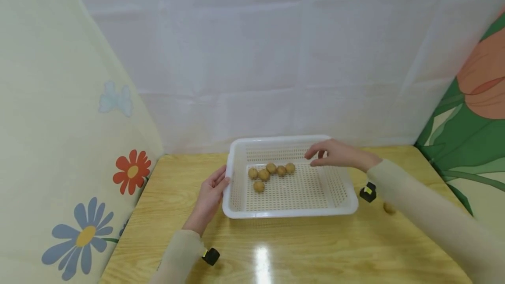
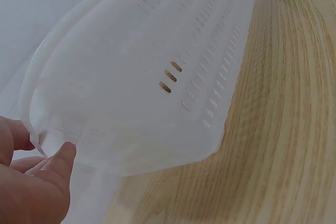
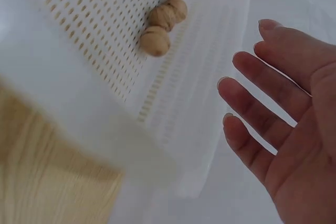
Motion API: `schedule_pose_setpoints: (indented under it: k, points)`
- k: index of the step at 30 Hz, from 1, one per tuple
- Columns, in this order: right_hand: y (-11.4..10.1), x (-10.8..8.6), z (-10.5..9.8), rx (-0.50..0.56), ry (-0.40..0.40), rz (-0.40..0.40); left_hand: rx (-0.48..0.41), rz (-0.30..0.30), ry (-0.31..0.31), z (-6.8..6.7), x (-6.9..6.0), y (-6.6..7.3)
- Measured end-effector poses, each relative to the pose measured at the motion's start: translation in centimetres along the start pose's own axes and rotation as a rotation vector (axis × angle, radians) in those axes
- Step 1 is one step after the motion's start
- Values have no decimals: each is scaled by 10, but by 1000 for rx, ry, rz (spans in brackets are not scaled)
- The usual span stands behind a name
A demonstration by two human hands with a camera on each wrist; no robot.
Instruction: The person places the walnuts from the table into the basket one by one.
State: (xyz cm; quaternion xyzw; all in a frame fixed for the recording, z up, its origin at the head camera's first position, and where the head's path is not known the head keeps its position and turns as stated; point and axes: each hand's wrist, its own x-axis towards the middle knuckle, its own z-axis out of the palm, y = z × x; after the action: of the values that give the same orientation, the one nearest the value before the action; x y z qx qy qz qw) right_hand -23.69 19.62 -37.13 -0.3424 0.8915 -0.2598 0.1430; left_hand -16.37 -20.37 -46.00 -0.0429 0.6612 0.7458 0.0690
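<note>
A white plastic basket (image 1: 289,214) with slotted walls stands on the wooden table. Several walnuts (image 1: 259,186) lie on its floor, mostly toward the back left; a few walnuts (image 3: 155,41) also show in the right wrist view. My left hand (image 1: 209,196) holds the basket's left rim, and the left wrist view shows thumb and fingers (image 2: 64,163) pinching that edge. Over the back right part of the basket hovers my right hand (image 1: 335,153), its fingers spread and loosely bent, with nothing in them.
One walnut (image 1: 389,207) lies on the table (image 1: 315,249) right of the basket, partly hidden by my right sleeve. Behind the table hangs a white cloth (image 1: 244,56). Flower-printed panels (image 1: 79,143) stand at both sides.
</note>
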Motion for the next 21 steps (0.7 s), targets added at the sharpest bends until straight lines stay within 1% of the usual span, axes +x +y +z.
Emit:
schedule_pose_setpoints:
  k: [2, 7, 11, 13, 17, 21]
  points:
    - [5, -14, -3, -2, 14, 31, 0, -5, -1, 0, 0, 1]
    - [15, -48, -5, 32, 67, 88, 6, -17, 3, 0, 0, 2]
    - [22, -72, -6, 56, 101, 117, -11, -6, 12, 0, 0, 1]
    - [26, -82, -6, 58, 115, 112, -13, 1, 12, -1, 0, 1]
    - [34, -101, -5, 51, 138, 109, -8, -3, 13, 0, 0, 1]
    - [42, -119, -2, 26, 149, 142, -3, -14, 14, 0, 1, 0]
